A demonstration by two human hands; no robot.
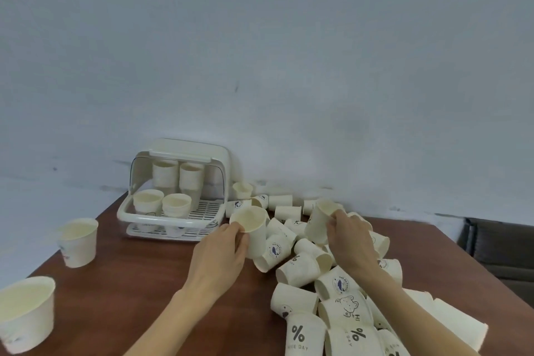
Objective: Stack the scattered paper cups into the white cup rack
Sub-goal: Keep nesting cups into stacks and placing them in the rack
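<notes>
The white cup rack [135, 218] stands at the back of the brown table with its clear lid raised; several stacks of paper cups [176, 204] sit inside. My left hand [219, 257] grips one upright paper cup [252, 228] just right of the rack. My right hand [349, 240] holds a second cup [319, 221] by its rim, above the pile. A large heap of scattered paper cups [341, 286], most lying on their sides, covers the table's right half.
Two more upright cups stand apart on the left: one [78, 241] at mid-left, one [26, 312] at the near left corner. The table [138, 283] meets a pale wall behind. A dark seat [500, 248] lies beyond the right edge.
</notes>
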